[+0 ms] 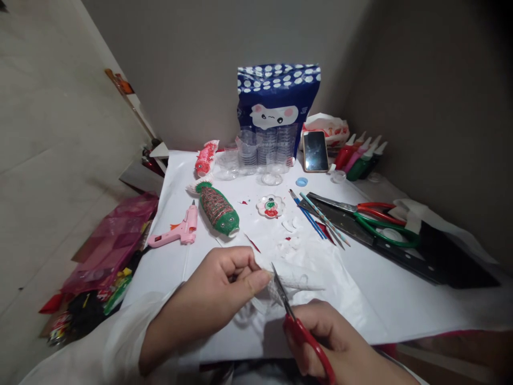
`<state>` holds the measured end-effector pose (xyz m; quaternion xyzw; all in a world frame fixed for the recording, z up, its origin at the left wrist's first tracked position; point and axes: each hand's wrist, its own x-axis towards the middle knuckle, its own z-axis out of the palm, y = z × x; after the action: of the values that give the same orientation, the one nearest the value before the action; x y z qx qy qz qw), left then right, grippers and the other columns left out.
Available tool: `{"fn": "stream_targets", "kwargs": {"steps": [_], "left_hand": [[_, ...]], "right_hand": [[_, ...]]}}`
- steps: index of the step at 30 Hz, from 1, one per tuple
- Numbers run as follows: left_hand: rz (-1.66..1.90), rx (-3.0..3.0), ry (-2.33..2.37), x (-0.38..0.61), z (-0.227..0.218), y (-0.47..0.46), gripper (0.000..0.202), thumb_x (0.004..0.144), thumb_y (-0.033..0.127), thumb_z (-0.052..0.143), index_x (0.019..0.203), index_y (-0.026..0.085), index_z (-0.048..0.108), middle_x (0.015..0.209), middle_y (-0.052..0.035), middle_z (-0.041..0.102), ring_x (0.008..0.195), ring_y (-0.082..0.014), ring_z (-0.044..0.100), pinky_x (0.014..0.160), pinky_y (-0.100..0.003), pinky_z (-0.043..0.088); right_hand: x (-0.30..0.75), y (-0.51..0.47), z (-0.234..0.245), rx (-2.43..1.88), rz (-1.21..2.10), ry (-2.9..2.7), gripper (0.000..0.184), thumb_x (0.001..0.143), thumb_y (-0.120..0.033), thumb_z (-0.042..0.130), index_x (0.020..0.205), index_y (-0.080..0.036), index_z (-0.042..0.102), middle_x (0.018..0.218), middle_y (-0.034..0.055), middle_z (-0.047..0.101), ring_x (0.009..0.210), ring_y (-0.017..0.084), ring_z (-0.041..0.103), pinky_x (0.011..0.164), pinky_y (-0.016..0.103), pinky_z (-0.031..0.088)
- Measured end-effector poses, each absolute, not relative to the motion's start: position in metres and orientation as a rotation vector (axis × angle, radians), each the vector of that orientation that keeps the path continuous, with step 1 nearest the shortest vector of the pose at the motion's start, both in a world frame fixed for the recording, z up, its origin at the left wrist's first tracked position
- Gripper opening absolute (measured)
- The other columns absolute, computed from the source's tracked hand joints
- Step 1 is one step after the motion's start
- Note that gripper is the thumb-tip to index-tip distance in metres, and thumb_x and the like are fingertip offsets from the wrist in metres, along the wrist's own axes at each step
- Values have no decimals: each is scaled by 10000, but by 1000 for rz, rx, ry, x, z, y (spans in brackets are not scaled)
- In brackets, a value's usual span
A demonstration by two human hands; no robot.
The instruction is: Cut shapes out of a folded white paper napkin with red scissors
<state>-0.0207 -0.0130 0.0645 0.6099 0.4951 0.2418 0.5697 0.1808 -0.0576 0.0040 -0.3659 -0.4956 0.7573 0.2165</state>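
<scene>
My left hand (220, 289) is closed, thumb and fingers pinching a thin, whitish net-like piece (276, 291) at its edge. Rough, stringy edges of the piece trail to the right, over white plastic sheeting. Small red-handled scissors (284, 295) are in my right hand (332, 337), their blades pointing up and left beside my left fingertips. Whether the blades touch the piece, I cannot tell. Beyond my left hand lies a green fish-shaped craft (218, 208) with a reddish speckled body and a pale frilled tail.
A pink glue gun (176, 230) lies left. A flower-shaped paint palette (271, 206) sits mid-table, with paintbrushes (310, 214) and large shears (360, 208) to its right. Farther back are a smaller red fish (206, 159), clear plastic cups (266, 149), a blue bag (276, 96), a phone (315, 152) and paint bottles (360, 160).
</scene>
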Motion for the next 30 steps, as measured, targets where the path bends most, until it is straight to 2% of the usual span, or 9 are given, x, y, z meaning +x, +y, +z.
{"fn": "stream_targets", "kwargs": {"steps": [3,5,8,10,13,19,30], "left_hand": [[557,1413,1101,-23,65,-12,315,877,314,597,624,187,460,573,83,354,548,-86,288,490,-209,240],[563,1394,1070,-24,66,-11,329,891,312,584,616,185,457,570,83,340,540,-82,273,480,-211,227],[553,1371,1075,-24,69,-11,336,893,287,572,602,185,438,560,83,328,517,-75,258,457,-214,207],[532,1363,1090,-23,70,-11,330,886,280,571,600,185,437,553,82,330,505,-72,255,443,-217,194],[521,1367,1119,-22,72,-11,340,875,293,571,591,191,414,552,83,303,502,-72,249,433,-217,186],[452,1407,1207,-23,71,-10,423,876,338,553,537,199,341,509,83,276,467,-66,232,407,-226,155],[376,1254,1197,-22,75,-5,429,847,370,557,485,205,397,408,78,347,378,-56,254,396,-233,163]], "right_hand": [[188,-57,7,-1077,2172,-1391,383,815,-439,636,603,-197,428,537,-72,360,515,79,266,469,218,218],[193,-56,9,-1087,2217,-1381,304,790,-312,626,608,-201,410,552,-68,376,529,81,273,475,221,209],[198,-51,13,-1069,2232,-1425,299,736,-213,638,589,-200,378,558,-73,359,544,79,278,485,223,209],[200,-49,15,-1060,2243,-1457,302,724,-201,646,575,-196,383,549,-78,341,534,75,266,479,225,203],[202,-47,15,-1050,2263,-1470,255,727,-200,628,574,-187,425,545,-69,390,519,71,281,474,223,207],[202,-49,6,-998,2344,-1425,249,761,-262,656,607,-176,479,554,-60,427,514,70,312,470,214,221],[201,-50,-1,-1009,2372,-1421,256,833,-282,655,678,-174,482,622,-53,460,534,65,321,487,214,226]]}}
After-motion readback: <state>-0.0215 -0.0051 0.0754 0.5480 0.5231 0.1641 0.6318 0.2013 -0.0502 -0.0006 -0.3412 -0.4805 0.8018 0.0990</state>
